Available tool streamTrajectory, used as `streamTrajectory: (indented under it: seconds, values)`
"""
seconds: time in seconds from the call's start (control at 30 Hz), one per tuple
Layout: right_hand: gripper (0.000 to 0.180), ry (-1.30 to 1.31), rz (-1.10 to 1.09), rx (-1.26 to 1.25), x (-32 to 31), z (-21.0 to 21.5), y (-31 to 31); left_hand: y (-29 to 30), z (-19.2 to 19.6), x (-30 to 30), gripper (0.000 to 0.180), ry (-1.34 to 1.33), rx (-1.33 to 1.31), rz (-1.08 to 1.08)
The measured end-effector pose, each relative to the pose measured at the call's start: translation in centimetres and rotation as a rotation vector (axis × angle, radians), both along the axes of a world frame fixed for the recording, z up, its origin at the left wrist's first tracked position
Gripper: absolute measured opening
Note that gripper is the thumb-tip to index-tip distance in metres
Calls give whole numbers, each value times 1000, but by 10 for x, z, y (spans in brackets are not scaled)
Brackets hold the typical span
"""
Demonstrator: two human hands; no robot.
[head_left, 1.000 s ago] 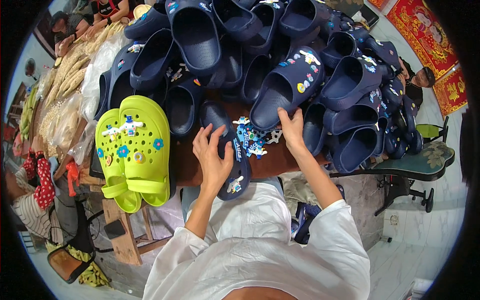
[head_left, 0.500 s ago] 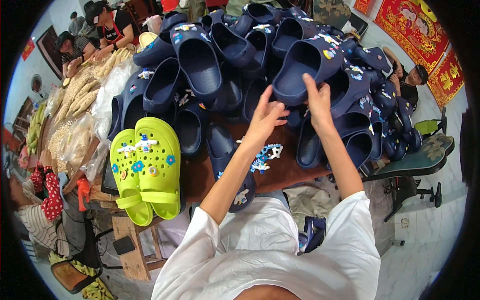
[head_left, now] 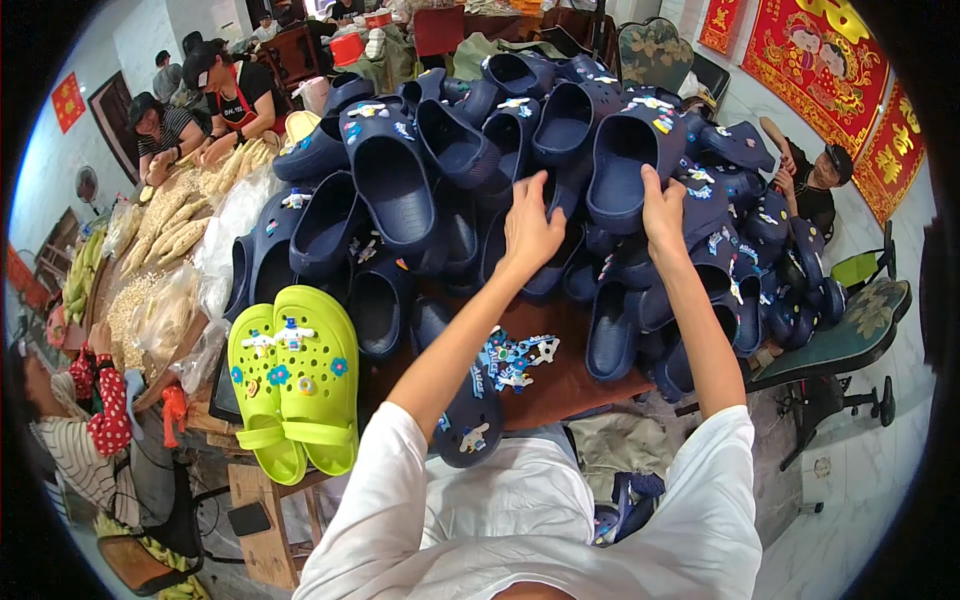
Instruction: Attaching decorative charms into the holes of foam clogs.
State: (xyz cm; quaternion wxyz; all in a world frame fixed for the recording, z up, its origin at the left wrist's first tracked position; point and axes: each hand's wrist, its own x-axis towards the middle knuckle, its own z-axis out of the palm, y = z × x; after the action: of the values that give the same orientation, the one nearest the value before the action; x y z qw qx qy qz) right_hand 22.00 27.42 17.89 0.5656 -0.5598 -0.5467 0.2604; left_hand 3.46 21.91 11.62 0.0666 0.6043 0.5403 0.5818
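A heap of navy clogs with small cartoon charms fills the table before me. My right hand (head_left: 662, 212) grips the heel end of one navy clog (head_left: 618, 190), thumb inside its opening, with the toe pointing away. Just left of it, my left hand (head_left: 533, 228) reaches into the heap, its bent fingers around the edge of another navy clog (head_left: 570, 185); part of its grip is hidden. Between my forearms lies a small pile of blue and white charms (head_left: 515, 358) on the brown tabletop (head_left: 560, 395). A single navy clog (head_left: 468, 425) rests beside it at the near edge.
A lime-green pair of clogs (head_left: 318, 370) stands at the left table edge. Beyond are corn cobs and kernels (head_left: 165, 230) and plastic bags (head_left: 235, 215), with people working there. A green-topped chair (head_left: 850, 325) stands right; a wooden stool (head_left: 262, 540) bearing a phone, lower left.
My left hand has moved away from the clog in my right hand to one beside it. The right hand has shifted that clog slightly right and down. My view has tilted up a little.
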Motion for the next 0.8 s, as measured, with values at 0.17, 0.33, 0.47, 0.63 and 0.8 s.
streamTrajectory:
  seconds: [0.17,0.33,0.47,0.63,0.8]
  values:
    - [70,108,69,65,27,29,-42,53,25,8,69,269,-31,115]
    - [68,220,133,80,51,38,-70,90,16,5,72,460,-49,157]
    - [66,196,102,118,70,36,-80,107,15,6,44,527,-167,158]
    - [62,247,74,128,73,30,-78,99,19,0,25,435,45,109]
    - [62,261,98,155,79,18,-71,25,29,10,25,244,137,8]
